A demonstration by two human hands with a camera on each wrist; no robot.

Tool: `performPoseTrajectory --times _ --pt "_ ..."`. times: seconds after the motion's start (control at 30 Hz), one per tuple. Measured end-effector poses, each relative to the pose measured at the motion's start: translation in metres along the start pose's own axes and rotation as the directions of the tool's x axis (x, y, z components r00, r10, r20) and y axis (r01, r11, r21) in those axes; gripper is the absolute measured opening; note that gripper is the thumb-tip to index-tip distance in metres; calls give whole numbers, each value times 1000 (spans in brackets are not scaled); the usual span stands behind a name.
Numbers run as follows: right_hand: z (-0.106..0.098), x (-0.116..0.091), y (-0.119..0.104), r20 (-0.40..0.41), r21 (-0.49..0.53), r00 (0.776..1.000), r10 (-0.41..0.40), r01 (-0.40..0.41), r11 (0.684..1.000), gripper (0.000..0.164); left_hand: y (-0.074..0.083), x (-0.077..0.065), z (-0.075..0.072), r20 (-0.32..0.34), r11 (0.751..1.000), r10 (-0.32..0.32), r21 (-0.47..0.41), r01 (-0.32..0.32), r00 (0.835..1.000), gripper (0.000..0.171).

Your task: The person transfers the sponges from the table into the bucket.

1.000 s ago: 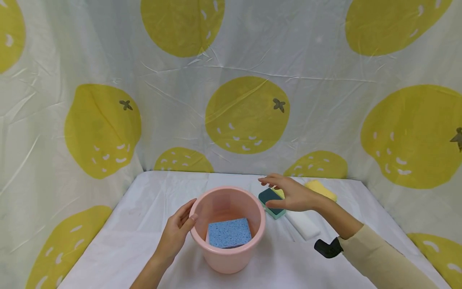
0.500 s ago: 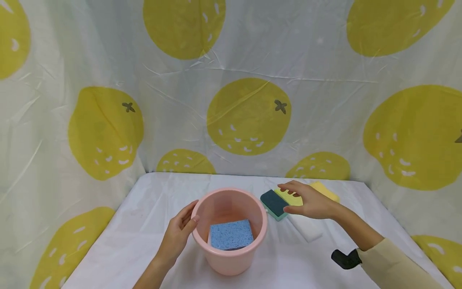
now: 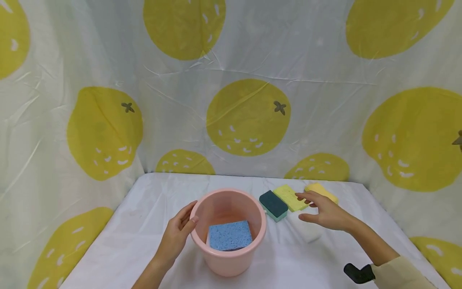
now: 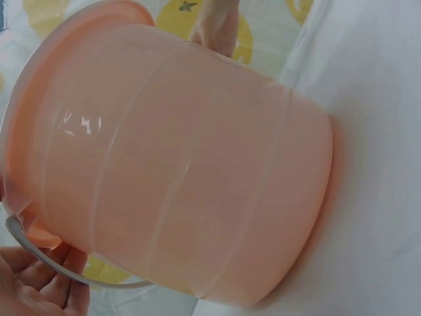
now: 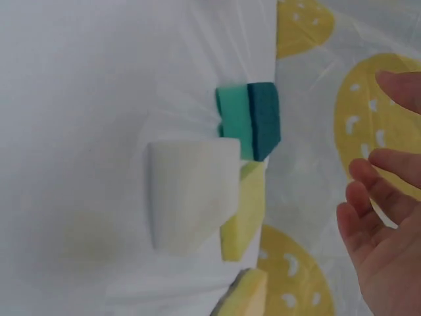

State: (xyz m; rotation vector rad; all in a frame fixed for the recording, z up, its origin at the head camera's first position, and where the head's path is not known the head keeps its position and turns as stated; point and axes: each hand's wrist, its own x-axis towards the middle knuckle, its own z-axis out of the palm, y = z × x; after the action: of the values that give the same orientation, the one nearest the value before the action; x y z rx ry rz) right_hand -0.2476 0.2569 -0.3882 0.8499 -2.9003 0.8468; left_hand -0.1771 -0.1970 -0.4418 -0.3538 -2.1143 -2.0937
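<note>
left hand (image 3: 177, 230): thumb over the rim of the pink bucket (image 3: 229, 263), fingers against the outer wall; reads as a light one-sided pinch. wire-like handle (image 4: 118, 285) hangs down by these fingers in the left wrist view. bucket stands on the white-covered table (image 3: 119, 249); blue sponge (image 3: 230, 236) inside it, what lies beneath is hidden.

right hand (image 3: 330, 212): fingers spread and relaxed, nothing held; hovers above the white sponge (image 3: 308, 232). beyond it: yellow-green sponge (image 3: 288, 196), with the dark-topped green sponge (image 3: 273, 204) just beside it toward the bucket; yellow sponge (image 3: 323, 190) farther back.

risks (judged): a pull on the rim from one side could tip or drag the bucket. sponges sit close, so a low sweep of the right fingers could push a neighbour aside. white sponge on white cloth gives weak contrast; its edge could be misjudged.
</note>
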Motion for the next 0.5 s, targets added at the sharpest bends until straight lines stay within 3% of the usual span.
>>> performPoseTrajectory --times 0.27,0.5 --pt "16 -19 29 -52 61 998 37 -33 998 64 -1 -2 0 8 1000 2 -4 -2 1000 50" --pt "30 -26 42 -29 109 995 99 -96 989 66 -1 0 0 8 1000 11 2 -11 1000 51"
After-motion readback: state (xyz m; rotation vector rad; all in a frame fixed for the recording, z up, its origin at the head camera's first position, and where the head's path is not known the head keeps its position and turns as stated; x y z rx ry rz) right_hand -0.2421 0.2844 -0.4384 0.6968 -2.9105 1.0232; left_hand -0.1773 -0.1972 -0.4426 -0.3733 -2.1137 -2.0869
